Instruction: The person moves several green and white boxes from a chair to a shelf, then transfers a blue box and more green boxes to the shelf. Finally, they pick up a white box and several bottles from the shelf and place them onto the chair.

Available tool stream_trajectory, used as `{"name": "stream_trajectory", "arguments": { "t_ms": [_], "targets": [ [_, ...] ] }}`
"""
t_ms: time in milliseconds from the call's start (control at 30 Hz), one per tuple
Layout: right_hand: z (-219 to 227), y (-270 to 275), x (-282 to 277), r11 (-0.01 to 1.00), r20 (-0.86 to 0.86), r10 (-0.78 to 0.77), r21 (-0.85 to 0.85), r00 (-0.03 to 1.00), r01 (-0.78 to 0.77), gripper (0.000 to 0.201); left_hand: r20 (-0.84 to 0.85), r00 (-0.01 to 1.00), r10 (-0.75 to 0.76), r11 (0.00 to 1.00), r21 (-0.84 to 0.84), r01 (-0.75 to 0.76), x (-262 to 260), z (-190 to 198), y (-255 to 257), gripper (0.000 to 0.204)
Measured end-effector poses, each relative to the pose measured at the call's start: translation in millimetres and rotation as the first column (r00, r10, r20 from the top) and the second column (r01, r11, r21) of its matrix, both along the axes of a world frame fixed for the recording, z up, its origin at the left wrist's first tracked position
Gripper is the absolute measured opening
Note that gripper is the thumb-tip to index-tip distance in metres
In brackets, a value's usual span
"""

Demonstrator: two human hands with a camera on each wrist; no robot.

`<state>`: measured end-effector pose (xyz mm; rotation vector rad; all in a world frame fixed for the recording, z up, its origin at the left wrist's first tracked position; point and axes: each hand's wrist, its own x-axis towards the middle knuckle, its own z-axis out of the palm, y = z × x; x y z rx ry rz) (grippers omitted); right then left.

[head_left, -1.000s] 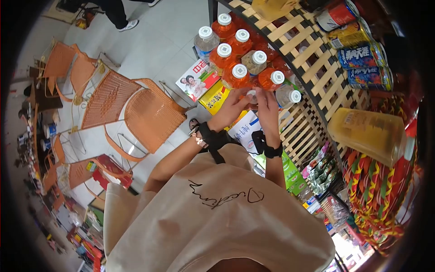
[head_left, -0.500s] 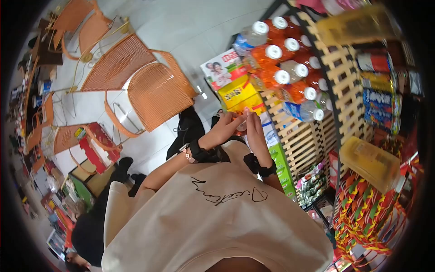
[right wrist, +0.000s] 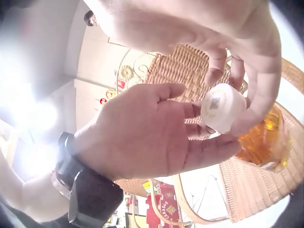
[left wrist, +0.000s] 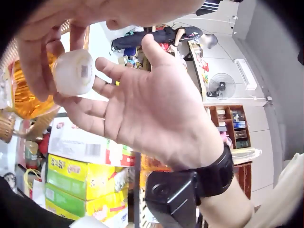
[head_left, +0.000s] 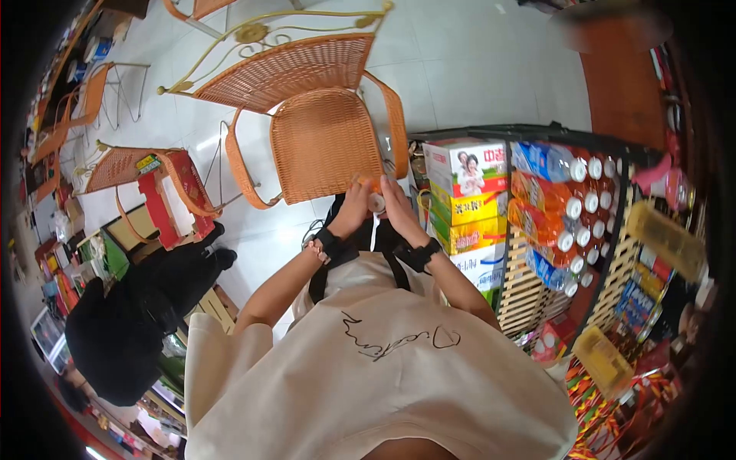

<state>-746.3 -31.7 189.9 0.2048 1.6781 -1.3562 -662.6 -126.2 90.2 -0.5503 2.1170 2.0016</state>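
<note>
A clear bottle of orange liquid [right wrist: 261, 140] with a white cap [head_left: 377, 202] is held upright between both hands, in front of my body. My left hand [head_left: 351, 208] grips it from one side, fingers bent around it just below the cap. From the other side my right hand [head_left: 402, 213] holds it too, its fingertips close to the cap. Both wrist views show the cap [left wrist: 75, 72] facing the camera, with a small square code on top. Fingers cover part of the bottle's body.
A wicker armchair [head_left: 326, 146] stands just ahead. To the right are stacked cartons [head_left: 469, 207] and a slatted rack [head_left: 529, 295] with several capped bottles [head_left: 563, 207]. A person in dark clothes [head_left: 126, 337] is at the left, near another chair holding a red box [head_left: 172, 203].
Both hands have carried the bottle away from the bottles on the rack to in front of the chair. My view has turned, so the rack now lies at the right.
</note>
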Motion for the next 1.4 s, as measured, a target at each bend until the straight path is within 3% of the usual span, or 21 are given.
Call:
{"name": "stream_trajectory", "arguments": {
  "t_ms": [33,133,233,333,400,500,533,567,667,767,900,933,1000,1067,1133,1200,1233,1267,1300,1333,1400],
  "targets": [
    [-8.5,-19.2,-5.1,0.999,-0.231,0.035,0.029,0.972,-0.029,0.047,0.036,0.997,0.065,0.998,0.021,-0.066,-7.2,-8.1,-15.0,0.04],
    [-63.9,-60.2,-29.3,0.974,-0.371,0.226,0.06,0.901,-0.22,0.05,0.21,0.948,0.239,0.954,0.132,-0.269,-36.5,-23.9,-58.5,0.036],
    [-107.1,-91.3,-51.1,0.979,-0.235,0.205,0.061,0.95,-0.196,0.052,0.31,0.923,0.227,0.93,0.213,-0.3,-70.7,-21.6,-93.8,0.031],
    [-111.7,-123.8,-75.5,0.993,-0.188,0.118,0.013,0.975,-0.118,0.054,0.271,0.889,0.369,0.821,0.353,-0.449,-96.7,-44.2,-118.7,0.034],
    [-122.2,-137.7,-89.2,0.994,-0.123,0.106,-0.026,0.987,-0.11,0.044,0.176,0.943,0.282,0.952,0.071,-0.298,-112.6,-60.5,-134.7,0.034],
    [-179.4,-142.4,-106.5,0.998,-0.067,0.06,-0.022,0.996,-0.062,0.044,0.092,0.979,0.18,0.974,-0.153,-0.164,-128.1,-102.3,-147.6,0.037],
    [-191.2,-143.7,-111.7,0.998,-0.067,0.055,-0.021,0.996,-0.057,0.044,0.04,0.992,0.123,0.95,-0.293,-0.106,-134.0,-107.2,-150.2,0.036],
    [-202.5,-143.3,-116.1,0.997,-0.058,0.071,-0.019,0.996,-0.072,0.044,0.041,0.992,0.117,0.952,-0.29,-0.1,-138.6,-111.9,-152.8,0.036],
    [-196.1,-146.8,-121.0,0.999,0.07,0.032,-0.045,0.997,-0.029,0.045,0.067,0.998,0.014,0.766,-0.641,0.033,-141.6,-120.0,-152.7,0.028],
    [-175.3,-153.2,-125.6,0.988,0.239,-0.055,-0.128,0.969,0.088,0.046,0.065,0.995,0.07,0.768,-0.64,-0.012,-143.1,-120.7,-157.0,0.027],
    [-179.8,-145.8,-119.4,0.962,0.313,-0.072,-0.228,0.947,0.148,0.052,0.044,0.996,0.08,0.789,-0.613,-0.036,-134.5,-135.0,-156.0,0.029],
    [-174.0,-145.4,-118.2,0.963,0.305,-0.059,-0.232,0.951,0.134,0.053,0.051,0.972,0.228,0.906,-0.378,-0.192,-133.0,-139.1,-153.2,0.031],
    [-168.9,-138.5,-116.9,0.962,0.296,-0.09,-0.22,0.951,0.159,0.054,0.096,0.933,0.347,0.935,-0.117,-0.336,-131.1,-145.7,-149.6,0.034],
    [-171.0,-127.5,-112.6,0.987,0.276,-0.011,-0.154,0.961,0.056,0.051,0.114,0.923,0.368,0.924,-0.156,-0.35,-128.9,-150.4,-148.8,0.032],
    [-174.8,-110.8,-103.2,0.992,0.267,-0.048,-0.102,0.962,0.078,0.045,0.147,0.903,0.404,0.908,-0.185,-0.376,-127.5,-149.9,-150.4,0.037],
    [-172.4,-87.3,-98.3,0.977,0.162,0.211,-0.046,0.964,-0.207,0.039,0.257,0.864,0.433,0.9,-0.182,-0.397,-127.3,-143.0,-152.3,0.036],
    [-170.2,-79.0,-107.9,0.988,0.114,0.152,-0.051,0.982,-0.147,0.034,0.211,0.892,0.399,0.913,-0.183,-0.365,-144.9,-135.7,-147.3,0.035],
    [-202.1,-36.6,-72.4,0.944,-0.336,0.327,0.072,0.883,-0.322,0.031,0.148,0.907,0.396,0.894,-0.287,-0.344,-131.9,-127.9,-147.9,0.035],
    [-192.4,-20.4,-66.1,0.923,-0.274,0.369,0.217,0.888,-0.316,0.027,0.088,0.917,0.39,0.859,-0.393,-0.328,-118.0,-120.9,-148.3,0.036],
    [-175.2,-2.8,-61.1,0.867,-0.293,0.465,0.344,0.836,-0.361,0.026,0.32,0.8,0.508,0.861,-0.206,-0.465,-110.9,-129.6,-145.5,0.035],
    [-155.6,34.2,-50.1,0.85,-0.256,0.48,0.373,0.839,-0.372,0.026,0.312,0.813,0.491,0.866,-0.278,-0.416,-94.5,-133.7,-143.4,0.036]
  ]
}}
